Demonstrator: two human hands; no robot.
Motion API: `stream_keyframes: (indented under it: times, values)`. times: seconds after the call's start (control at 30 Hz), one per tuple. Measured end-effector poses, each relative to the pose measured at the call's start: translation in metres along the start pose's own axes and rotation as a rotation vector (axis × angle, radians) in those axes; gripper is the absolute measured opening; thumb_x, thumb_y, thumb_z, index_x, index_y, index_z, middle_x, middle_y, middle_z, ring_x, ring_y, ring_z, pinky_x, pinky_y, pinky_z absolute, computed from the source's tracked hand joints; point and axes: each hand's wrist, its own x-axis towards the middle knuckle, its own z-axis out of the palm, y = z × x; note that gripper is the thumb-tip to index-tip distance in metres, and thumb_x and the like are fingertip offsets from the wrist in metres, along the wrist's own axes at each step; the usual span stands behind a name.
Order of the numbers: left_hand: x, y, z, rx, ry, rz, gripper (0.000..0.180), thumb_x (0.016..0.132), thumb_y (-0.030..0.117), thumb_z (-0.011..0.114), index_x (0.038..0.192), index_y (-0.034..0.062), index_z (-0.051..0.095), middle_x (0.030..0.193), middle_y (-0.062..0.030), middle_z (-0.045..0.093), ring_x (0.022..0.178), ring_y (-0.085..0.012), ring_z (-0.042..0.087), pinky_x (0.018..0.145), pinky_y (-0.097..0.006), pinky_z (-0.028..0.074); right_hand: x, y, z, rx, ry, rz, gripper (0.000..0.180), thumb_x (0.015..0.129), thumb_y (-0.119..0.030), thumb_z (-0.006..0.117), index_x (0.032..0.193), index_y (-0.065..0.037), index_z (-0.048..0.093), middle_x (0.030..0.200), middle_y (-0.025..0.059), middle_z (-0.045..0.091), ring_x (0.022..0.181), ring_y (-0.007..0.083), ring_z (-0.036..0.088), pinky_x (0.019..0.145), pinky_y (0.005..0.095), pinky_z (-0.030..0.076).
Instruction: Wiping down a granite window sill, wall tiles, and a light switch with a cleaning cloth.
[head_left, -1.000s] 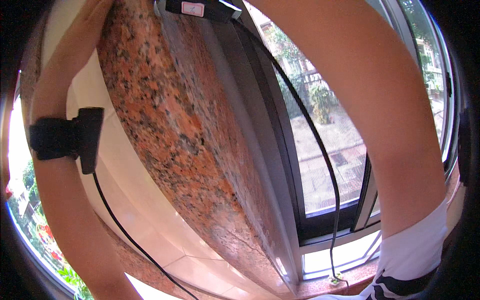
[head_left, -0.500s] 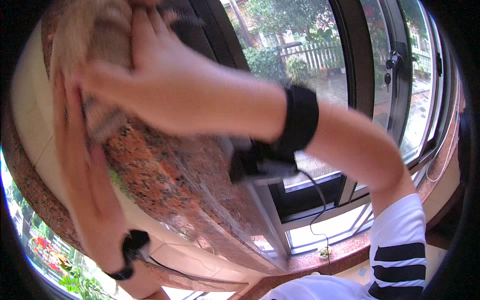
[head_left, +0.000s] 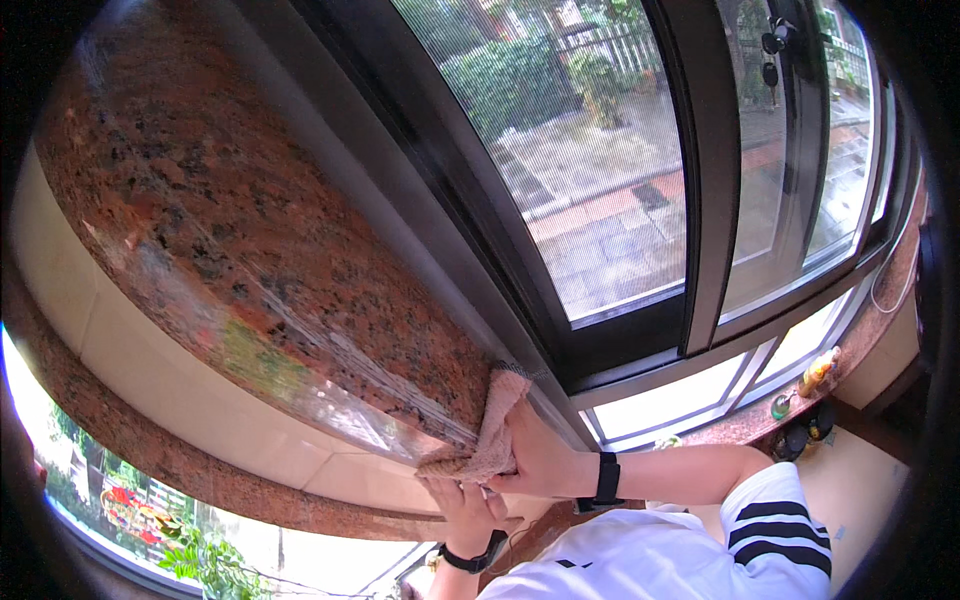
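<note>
A pinkish cloth [head_left: 492, 432] is draped over the near end of a reddish-brown speckled granite sill [head_left: 230, 230], folded down across its edge. My right hand [head_left: 545, 458] grips it on the side toward the window frame, thumb pointing left. Just below and to the left, my left hand [head_left: 466, 512] has its bent fingers at the cloth's lower edge, against the underside of the sill's rim. Each wrist wears a black band. Part of the fingers of both hands is hidden by the cloth.
Along the sill's right side runs a dark window frame [head_left: 440, 210] with a mesh screen [head_left: 600, 170]. Keys [head_left: 772, 50] hang at the sash on the right. Small bottles [head_left: 790, 400] stand at the far right corner. A green plant [head_left: 205, 560] shows at lower left.
Both hands and the cloth have moved from the far upper left of the sill down to its near end. The motion blur is gone, and the sill's surface now shows.
</note>
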Motion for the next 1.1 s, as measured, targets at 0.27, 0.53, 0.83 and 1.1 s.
stream_keyframes:
  times: [0.27,0.53,0.83,1.1]
  values:
    - [-0.017,0.002,0.012,0.056,-0.129,-0.178,0.087,0.099,0.065,0.02,0.16,0.0059,0.003,0.161,-0.0357,-0.001,0.145,-0.061,0.002,0.116,-0.072,0.006,-0.008,0.001,0.003,0.029,0.044,0.005,0.097,0.073,-0.038,0.078,0.141,0.013,0.03,0.141,0.0416,0.032,0.133,0.0593,0.031,0.117,0.0591,0.025]
    - [0.097,-0.035,-0.067,0.129,0.105,-0.009,0.079,0.101,0.063,0.021,0.162,0.0152,0.007,0.164,-0.0302,0.003,0.149,-0.0531,0.007,0.116,-0.072,0.009,0.087,-0.066,-0.043,-0.187,0.053,-0.316,0.099,0.077,-0.039,0.077,0.135,0.025,0.029,0.138,0.0511,0.029,0.132,0.0683,0.025,0.116,0.066,0.018]
    - [0.244,-0.059,-0.165,0.176,0.292,0.038,0.091,0.098,0.071,0.022,0.161,0.0064,0.014,0.162,-0.033,0.011,0.149,-0.0506,0.016,0.119,-0.057,0.018,0.216,-0.137,-0.076,-0.141,0.446,-0.696,0.107,0.076,-0.04,0.078,0.138,0.027,0.022,0.142,0.0507,0.026,0.134,0.0672,0.026,0.116,0.0605,0.026]
    - [0.131,-0.047,-0.138,0.268,0.008,-0.054,0.119,0.08,0.093,0.031,0.161,0.0087,0.006,0.158,-0.0396,0.01,0.147,-0.0555,0.014,0.118,-0.064,0.015,0.138,-0.109,-0.052,-0.073,0.133,-0.427,0.111,0.072,-0.045,0.081,0.141,0.022,0.025,0.143,0.0484,0.028,0.134,0.065,0.027,0.117,0.0637,0.019]
